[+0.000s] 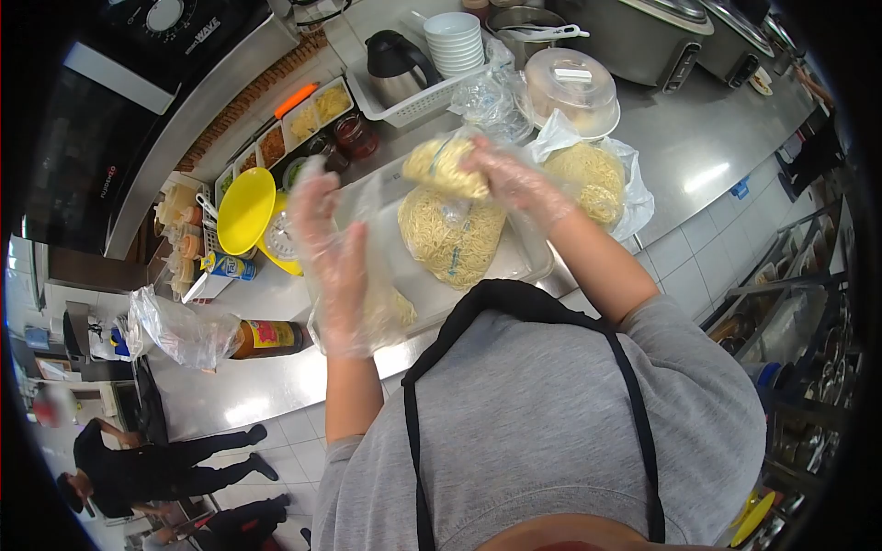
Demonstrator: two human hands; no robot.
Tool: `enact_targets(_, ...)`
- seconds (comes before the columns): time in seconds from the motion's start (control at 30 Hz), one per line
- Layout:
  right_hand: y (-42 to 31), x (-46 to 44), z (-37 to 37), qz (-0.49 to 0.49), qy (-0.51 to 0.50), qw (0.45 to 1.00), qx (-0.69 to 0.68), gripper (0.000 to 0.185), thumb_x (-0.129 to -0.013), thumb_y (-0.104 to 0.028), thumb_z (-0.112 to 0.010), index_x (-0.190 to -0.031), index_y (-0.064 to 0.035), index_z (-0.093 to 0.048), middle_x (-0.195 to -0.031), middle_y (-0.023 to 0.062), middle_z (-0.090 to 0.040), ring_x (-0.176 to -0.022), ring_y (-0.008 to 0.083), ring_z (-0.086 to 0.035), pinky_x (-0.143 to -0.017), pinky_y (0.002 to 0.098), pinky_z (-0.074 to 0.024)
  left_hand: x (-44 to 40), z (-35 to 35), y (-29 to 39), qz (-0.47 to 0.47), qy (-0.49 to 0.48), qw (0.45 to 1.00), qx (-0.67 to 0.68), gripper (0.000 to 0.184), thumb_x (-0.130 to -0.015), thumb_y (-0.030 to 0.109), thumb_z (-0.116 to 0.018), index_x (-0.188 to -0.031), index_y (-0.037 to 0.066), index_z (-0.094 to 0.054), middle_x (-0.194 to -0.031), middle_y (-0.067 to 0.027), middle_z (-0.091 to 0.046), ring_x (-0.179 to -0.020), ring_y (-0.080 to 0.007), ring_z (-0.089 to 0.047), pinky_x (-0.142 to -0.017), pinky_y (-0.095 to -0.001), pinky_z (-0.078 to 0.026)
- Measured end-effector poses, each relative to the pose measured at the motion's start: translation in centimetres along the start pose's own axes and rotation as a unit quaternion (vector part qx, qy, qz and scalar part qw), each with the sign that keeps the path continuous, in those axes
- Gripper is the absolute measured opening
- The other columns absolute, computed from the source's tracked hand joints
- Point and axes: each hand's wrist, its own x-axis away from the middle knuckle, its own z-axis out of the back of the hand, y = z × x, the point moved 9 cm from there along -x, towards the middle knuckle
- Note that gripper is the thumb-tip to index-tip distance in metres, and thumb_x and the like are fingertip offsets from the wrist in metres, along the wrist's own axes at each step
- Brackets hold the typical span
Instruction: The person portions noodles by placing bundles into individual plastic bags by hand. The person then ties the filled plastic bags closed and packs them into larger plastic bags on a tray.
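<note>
A shallow tray [542,262] on the steel counter holds a large bag of pale noodles [450,239]. Above it my right hand [519,184], in a clear plastic glove, grips a smaller bag of noodles [447,168]. My left hand [333,257], also gloved, is raised over the tray's left side with its fingers spread; motion blurs it slightly. Another bag with some noodles [390,308] lies partly hidden beside my left wrist. Right of the tray, an opened white bag [636,188] holds more noodles [588,179].
Yellow bowls [246,209], a sauce bottle [271,338] and small bottles [179,234] stand left. Behind are a white basket [423,106] with a jug [397,69] and stacked bowls [455,46], a domed container [571,87] and cookers [634,41]. People [165,468] stand lower left.
</note>
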Motion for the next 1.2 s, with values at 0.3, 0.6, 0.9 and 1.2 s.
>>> enact_targets(0.3,-20.4,1.9,10.5,0.268,0.387,0.566,0.677,0.063,-0.073,-0.035,-0.066,-0.125,-0.0050,-0.045,-0.113,0.0198,-0.058,-0.101,0.0330,-0.058,-0.086,0.0405,-0.0452,2.7,12.5,2.6,0.043,0.176,0.936,-0.301,0.056,-0.081,0.011,-0.065,-0.130,0.004,-0.039,-0.128,-0.0123,-0.045,-0.112,-0.0236,-0.047,-0.095,-0.0379,-0.037)
enact_targets(0.6,-20.7,0.3,10.4,0.255,0.334,0.517,0.746,0.064,-0.072,-0.042,-0.068,-0.124,-0.0131,-0.047,-0.121,0.0156,-0.052,-0.112,0.0313,-0.050,-0.092,0.0389,-0.0424,6.4,12.4,-1.9,0.268,-0.045,0.900,-0.342,0.075,-0.073,0.021,-0.074,-0.134,0.004,-0.035,-0.127,-0.0178,-0.049,-0.113,-0.0311,-0.049,-0.094,-0.0393,-0.041)
enact_targets(0.9,1.1,1.9,-15.2,0.201,-0.307,0.706,0.606,0.095,-0.062,-0.037,-0.078,-0.139,-0.0115,-0.027,-0.137,0.0219,-0.035,-0.127,0.0332,-0.035,-0.108,0.0409,-0.0282,9.0,11.1,-5.6,0.380,-0.249,0.772,-0.445,0.035,-0.081,0.023,-0.061,-0.106,-0.001,-0.057,-0.083,-0.0176,-0.062,-0.079,-0.0219,-0.061,-0.072,-0.0356,-0.046)
enact_targets(1.2,4.1,2.7,-18.7,0.186,-0.259,0.766,0.558,0.110,-0.056,-0.036,-0.081,-0.142,-0.0139,-0.017,-0.135,0.0214,-0.035,-0.126,0.0371,-0.035,-0.106,0.0410,-0.0303,5.0,8.0,-2.5,0.360,0.217,0.900,0.113,0.012,-0.086,0.016,-0.057,-0.093,0.006,-0.054,-0.069,0.0023,-0.048,-0.059,-0.0044,-0.043,-0.053,-0.0177,-0.034)
